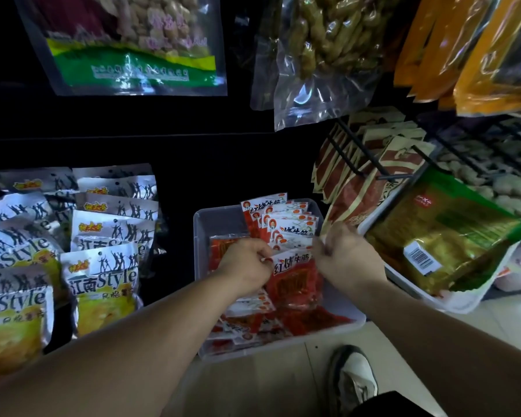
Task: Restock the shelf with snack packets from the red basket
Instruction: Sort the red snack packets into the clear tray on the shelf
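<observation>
Restocking, mid-task. Your left hand [244, 266] pinched 1 red snack packet [295, 275] at its top corner inside the clear bin [196, 227]; your right hand [348, 254] curled at the other corner, grip blurred. An upright row [286, 224] looked placed, loose packets [247, 323] unsorted. The red basket was out of view.

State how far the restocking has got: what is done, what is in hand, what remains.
Done: upright packets line the tray at back right. In hand: left hand and right hand pinch the front packet. Remaining: flat packets lie loose near the front.
</observation>
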A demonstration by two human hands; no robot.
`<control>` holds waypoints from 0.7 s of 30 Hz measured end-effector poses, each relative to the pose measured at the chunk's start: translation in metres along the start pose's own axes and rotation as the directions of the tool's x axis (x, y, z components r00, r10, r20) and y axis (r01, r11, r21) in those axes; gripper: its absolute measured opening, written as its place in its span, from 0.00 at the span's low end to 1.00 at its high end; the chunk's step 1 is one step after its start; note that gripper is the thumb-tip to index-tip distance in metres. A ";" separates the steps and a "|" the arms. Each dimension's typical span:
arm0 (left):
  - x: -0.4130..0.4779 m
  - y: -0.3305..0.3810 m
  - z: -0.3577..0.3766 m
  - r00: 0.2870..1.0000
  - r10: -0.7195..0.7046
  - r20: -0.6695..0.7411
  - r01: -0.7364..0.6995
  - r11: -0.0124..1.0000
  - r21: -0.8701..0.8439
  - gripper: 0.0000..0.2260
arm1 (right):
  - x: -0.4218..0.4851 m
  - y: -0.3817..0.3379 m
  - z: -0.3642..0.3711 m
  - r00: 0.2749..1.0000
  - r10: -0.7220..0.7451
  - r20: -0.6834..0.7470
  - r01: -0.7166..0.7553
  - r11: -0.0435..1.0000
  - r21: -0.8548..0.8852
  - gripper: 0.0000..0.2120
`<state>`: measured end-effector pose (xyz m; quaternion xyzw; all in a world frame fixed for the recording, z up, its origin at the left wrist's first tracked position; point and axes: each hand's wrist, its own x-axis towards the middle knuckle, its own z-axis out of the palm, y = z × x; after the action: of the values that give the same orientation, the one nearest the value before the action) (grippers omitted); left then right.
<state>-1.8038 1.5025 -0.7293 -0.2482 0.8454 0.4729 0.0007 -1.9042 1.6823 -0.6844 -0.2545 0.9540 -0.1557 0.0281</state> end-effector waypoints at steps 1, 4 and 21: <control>0.001 0.000 0.001 1.000 -0.022 -0.008 0.021 1.000 -0.022 0.08 | -0.005 -0.001 0.002 0.996 -0.047 0.081 0.057 0.991 -0.119 0.21; 0.001 0.001 0.004 0.998 -0.063 0.010 0.063 0.994 -0.087 0.11 | -0.013 -0.001 0.018 0.824 0.006 0.567 -0.052 0.997 0.064 0.19; -0.063 0.082 -0.073 0.989 0.114 0.096 -0.039 0.817 -0.575 0.08 | -0.046 -0.038 -0.073 0.950 -0.010 0.311 -0.264 0.506 0.822 0.17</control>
<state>-1.7656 1.5060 -0.6085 -0.1725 0.6722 0.7189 -0.0395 -1.8561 1.6944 -0.6040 -0.1551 0.7554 -0.5650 0.2933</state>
